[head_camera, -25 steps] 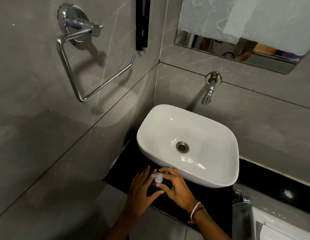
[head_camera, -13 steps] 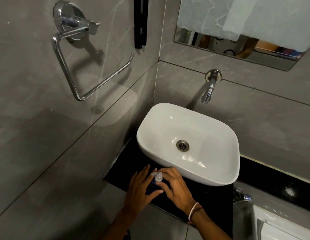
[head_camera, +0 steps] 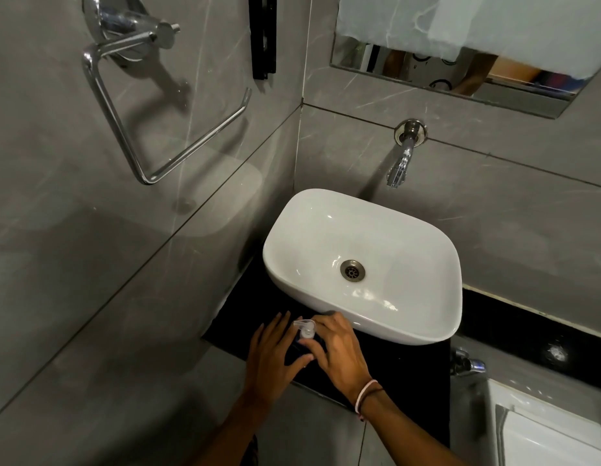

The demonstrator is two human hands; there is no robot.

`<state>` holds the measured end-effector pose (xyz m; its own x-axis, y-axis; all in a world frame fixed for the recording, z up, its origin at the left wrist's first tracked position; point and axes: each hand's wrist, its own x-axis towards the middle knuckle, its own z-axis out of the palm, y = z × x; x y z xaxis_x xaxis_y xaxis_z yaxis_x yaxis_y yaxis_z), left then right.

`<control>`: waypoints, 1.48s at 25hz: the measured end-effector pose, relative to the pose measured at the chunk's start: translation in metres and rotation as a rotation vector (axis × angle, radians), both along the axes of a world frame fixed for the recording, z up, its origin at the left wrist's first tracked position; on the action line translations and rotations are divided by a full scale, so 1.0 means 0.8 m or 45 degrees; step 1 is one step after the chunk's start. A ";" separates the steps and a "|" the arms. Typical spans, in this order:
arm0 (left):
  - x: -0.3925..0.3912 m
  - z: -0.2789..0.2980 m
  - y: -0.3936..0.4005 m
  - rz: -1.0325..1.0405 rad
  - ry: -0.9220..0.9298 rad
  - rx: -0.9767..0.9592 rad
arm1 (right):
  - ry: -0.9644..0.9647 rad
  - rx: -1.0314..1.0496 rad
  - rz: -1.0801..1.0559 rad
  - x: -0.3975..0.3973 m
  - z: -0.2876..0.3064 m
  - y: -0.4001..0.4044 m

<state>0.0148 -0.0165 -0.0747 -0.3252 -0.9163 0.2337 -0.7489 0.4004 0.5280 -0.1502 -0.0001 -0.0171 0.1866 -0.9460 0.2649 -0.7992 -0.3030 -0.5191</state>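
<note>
Both your hands are at the pump bottle [head_camera: 305, 331]. It stands on the black counter [head_camera: 403, 381], just in front of the near-left rim of the white basin [head_camera: 326, 223]. Only the clear pump head shows. The dark body is mostly hidden between your hands. The nozzle points left, away from the basin.

Left hand [head_camera: 272, 356]: fingers straight and close together, laid along the bottle's left side. The thumb is spread across the front toward your right thumb. It's not wrapped round anything that I can see. Can't tell if the palm touches the bottle.

Right hand [head_camera: 339, 353]: fingers curled in on the pump neck from the right, fingertips at the clear head, thumb low in front. 2 bands [head_camera: 366, 393] on that wrist, 1 pale, 1 dark.

Surroundings:
- Drain [head_camera: 352, 270] sits mid-basin.
- Chrome wall tap [head_camera: 401, 163] is above the far rim.
- Chrome towel ring [head_camera: 151, 105] is on the left wall.
- Mirror [head_camera: 460, 62], lower edge only, is top right.
- 1 small chrome valve [head_camera: 467, 363] is just right of the counter, with a white fixture [head_camera: 544, 432] below it in the lower right corner.
</note>
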 end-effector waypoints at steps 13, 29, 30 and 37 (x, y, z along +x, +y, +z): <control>0.003 0.002 0.002 0.023 -0.013 0.073 | 0.094 0.300 0.356 -0.014 0.069 -0.029; 0.004 0.006 0.007 -0.035 0.014 0.047 | -0.238 0.267 -0.179 0.013 0.046 0.010; 0.003 0.007 0.007 -0.034 0.013 0.047 | -0.250 0.274 -0.168 0.012 0.046 0.010; 0.002 0.007 0.007 -0.010 0.031 0.031 | -0.279 0.300 -0.152 0.008 0.046 0.012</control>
<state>0.0167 -0.0108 -0.0692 -0.3270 -0.9193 0.2189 -0.7326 0.3929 0.5557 -0.1436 0.0093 0.0195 0.0340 -0.9977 0.0581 -0.6833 -0.0656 -0.7272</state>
